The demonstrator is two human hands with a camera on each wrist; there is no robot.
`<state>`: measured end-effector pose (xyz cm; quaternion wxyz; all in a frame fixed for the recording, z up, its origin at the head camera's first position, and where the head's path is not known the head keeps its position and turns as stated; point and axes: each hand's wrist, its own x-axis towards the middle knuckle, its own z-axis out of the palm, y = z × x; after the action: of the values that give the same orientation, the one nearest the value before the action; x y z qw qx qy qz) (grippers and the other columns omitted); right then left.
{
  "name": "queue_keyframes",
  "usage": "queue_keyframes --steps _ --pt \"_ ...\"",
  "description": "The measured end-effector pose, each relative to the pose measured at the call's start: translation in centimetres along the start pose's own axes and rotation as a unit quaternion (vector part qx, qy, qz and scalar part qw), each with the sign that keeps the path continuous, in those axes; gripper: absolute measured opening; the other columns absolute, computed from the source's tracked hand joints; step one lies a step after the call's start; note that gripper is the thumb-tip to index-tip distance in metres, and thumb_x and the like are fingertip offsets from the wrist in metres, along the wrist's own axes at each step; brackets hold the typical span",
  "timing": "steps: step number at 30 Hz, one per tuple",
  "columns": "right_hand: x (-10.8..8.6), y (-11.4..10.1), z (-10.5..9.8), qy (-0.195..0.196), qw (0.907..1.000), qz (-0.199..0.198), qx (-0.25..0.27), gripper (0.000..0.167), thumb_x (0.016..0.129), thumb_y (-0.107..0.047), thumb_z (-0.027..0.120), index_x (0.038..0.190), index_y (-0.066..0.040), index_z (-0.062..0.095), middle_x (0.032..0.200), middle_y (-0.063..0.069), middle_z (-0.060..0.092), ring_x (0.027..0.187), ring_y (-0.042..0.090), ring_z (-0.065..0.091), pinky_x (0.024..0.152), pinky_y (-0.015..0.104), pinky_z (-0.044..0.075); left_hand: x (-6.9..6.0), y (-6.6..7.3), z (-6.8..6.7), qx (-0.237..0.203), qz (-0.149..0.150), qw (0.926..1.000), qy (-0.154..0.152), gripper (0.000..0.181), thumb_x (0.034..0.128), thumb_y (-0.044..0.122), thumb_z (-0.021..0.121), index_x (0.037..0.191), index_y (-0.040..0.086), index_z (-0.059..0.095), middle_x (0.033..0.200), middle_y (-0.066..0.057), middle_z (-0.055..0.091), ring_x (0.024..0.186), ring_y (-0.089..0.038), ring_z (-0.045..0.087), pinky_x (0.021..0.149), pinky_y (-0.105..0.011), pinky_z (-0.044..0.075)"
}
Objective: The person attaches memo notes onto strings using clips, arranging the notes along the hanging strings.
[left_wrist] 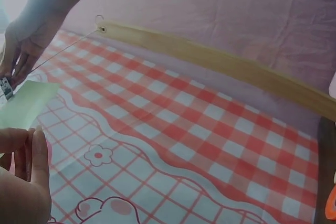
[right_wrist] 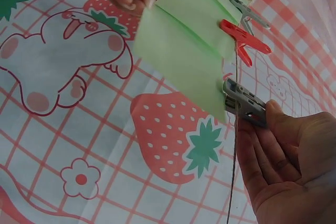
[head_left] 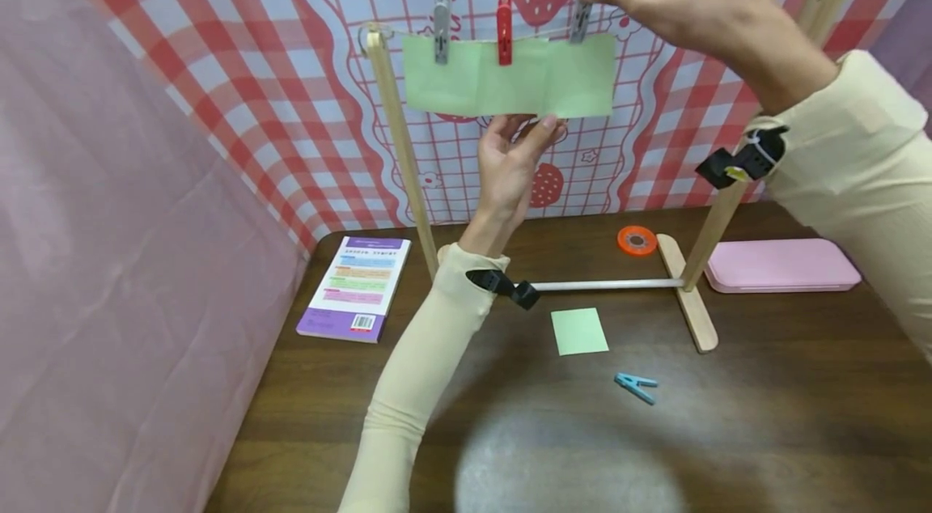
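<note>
Three light green paper squares (head_left: pixel 444 84) hang side by side from a thin string (right_wrist: pixel 234 177), with their edges overlapping. A grey clothespin (head_left: pixel 441 31) grips the left square and a red clothespin (head_left: pixel 505 31) sits near the middle. With thumb and fingers, my right hand (head_left: pixel 684 3) pinches the handles of another grey clothespin (right_wrist: pixel 247 103), whose tip is at the top edge of the right square (right_wrist: pixel 178 61). My left hand (head_left: pixel 510 165) pinches the lower edge of the papers where the middle and right squares meet.
A wooden post (head_left: pixel 396 133) and a second post (head_left: pixel 717 234) hold the string. On the brown table (head_left: pixel 349 416) lie a green paper square (head_left: pixel 579 332), a blue clothespin (head_left: pixel 637 387), a purple-and-white book (head_left: pixel 357 286), an orange round object (head_left: pixel 637 240) and a pink case (head_left: pixel 782 265).
</note>
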<state>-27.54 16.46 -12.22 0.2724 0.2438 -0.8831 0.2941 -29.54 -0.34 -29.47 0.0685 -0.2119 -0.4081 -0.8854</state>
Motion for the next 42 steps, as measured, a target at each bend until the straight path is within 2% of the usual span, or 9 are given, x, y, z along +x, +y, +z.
queue_keyframes --steps 6,13,18,26,28,31,34,38,42 --pt "-0.2 0.0 0.1 -0.006 0.9998 -0.012 -0.016 0.029 0.101 -0.029 0.070 0.116 -0.005 0.074 0.088 -0.036 0.053 0.082 -0.011 0.055 0.076 0.011 0.042 0.0 0.4 0.1 -0.004 0.005 0.9999 -0.013 0.042 0.0943 -0.020 0.056 0.136 -0.016 0.048 0.106 -0.001 0.068 0.089 -0.013 0.072 0.091 -0.027 0.065" --pt "-0.6 0.0 0.3 -0.009 0.9993 -0.027 -0.024 0.027 0.100 -0.027 0.071 0.114 -0.004 0.075 0.086 -0.035 0.053 0.076 -0.009 0.055 0.070 0.010 0.045 -0.1 0.6 0.3 0.002 0.010 0.9998 -0.018 0.037 0.0952 -0.019 0.057 0.131 -0.014 0.053 0.104 -0.001 0.069 0.087 -0.012 0.073 0.090 -0.025 0.064" --pt "-0.7 -0.1 0.3 -0.018 0.9993 -0.020 -0.026 0.028 0.099 -0.028 0.072 0.116 -0.006 0.075 0.088 -0.033 0.054 0.077 -0.008 0.055 0.071 0.011 0.044 -0.2 0.7 0.4 0.006 0.011 0.9998 -0.018 0.035 0.0951 -0.018 0.057 0.130 -0.015 0.054 0.104 -0.001 0.069 0.085 -0.011 0.072 0.090 -0.025 0.064" --pt "-0.9 0.2 0.0 -0.023 0.9996 -0.010 -0.014 0.038 0.096 -0.034 0.076 0.122 -0.007 0.074 0.090 -0.032 0.057 0.079 -0.016 0.058 0.075 0.002 0.046 -0.3 0.6 0.6 0.007 0.010 0.9996 -0.024 0.034 0.0952 -0.019 0.056 0.129 -0.016 0.053 0.104 0.001 0.069 0.085 -0.010 0.071 0.088 -0.023 0.063" --pt "-0.9 0.3 0.0 -0.022 0.9995 -0.013 -0.020 0.039 0.095 -0.036 0.077 0.123 -0.008 0.075 0.095 -0.024 0.064 0.078 -0.019 0.057 0.074 0.001 0.045 -0.2 0.6 0.6 0.003 0.010 0.9996 -0.025 0.033 0.0952 -0.019 0.056 0.128 -0.015 0.055 0.105 0.001 0.069 0.085 -0.010 0.071 0.088 -0.023 0.063" --pt "-1.0 0.4 -0.1 -0.023 0.9992 -0.022 -0.024 0.041 0.095 -0.036 0.076 0.128 -0.010 0.074 0.109 -0.001 0.076 0.079 -0.022 0.054 0.072 0.000 0.044 -0.3 0.7 0.6 0.001 0.015 0.9995 -0.028 0.032 0.0952 -0.019 0.056 0.127 -0.013 0.057 0.105 0.000 0.069 0.086 -0.011 0.071 0.089 -0.024 0.063" --pt "-1.1 0.4 -0.2 -0.028 0.9988 -0.028 -0.028 0.044 0.096 -0.036 0.075 0.133 -0.013 0.071 0.123 0.016 0.075 0.081 -0.024 0.052 0.073 -0.001 0.044 -0.3 0.8 0.5 -0.002 0.015 0.9994 -0.030 0.032 0.0951 -0.019 0.056 0.126 -0.011 0.058 0.106 0.000 0.069 0.087 -0.011 0.071 0.090 -0.025 0.063" --pt "-1.3 0.6 -0.4 -0.030 0.9989 -0.026 -0.025 0.044 0.096 -0.037 0.075 0.135 -0.017 0.070 0.129 0.013 0.074 0.085 -0.023 0.053 0.083 0.003 0.052 -0.4 0.8 0.2 -0.002 0.011 0.9994 -0.033 0.032 0.0950 -0.018 0.057 0.124 -0.005 0.061 0.107 0.000 0.069 0.088 -0.011 0.071 0.091 -0.026 0.063" --pt "-1.7 0.8 -0.6 -0.019 0.9996 -0.012 -0.014 0.042 0.098 -0.035 0.073 0.136 -0.018 0.070 0.134 0.010 0.071 0.095 -0.019 0.057 0.100 0.014 0.056 -0.6 0.7 0.0 0.003 0.010 0.9994 -0.033 0.035 0.0945 -0.018 0.057 0.123 0.002 0.062 0.107 0.001 0.069 0.089 -0.012 0.071 0.091 -0.027 0.063"
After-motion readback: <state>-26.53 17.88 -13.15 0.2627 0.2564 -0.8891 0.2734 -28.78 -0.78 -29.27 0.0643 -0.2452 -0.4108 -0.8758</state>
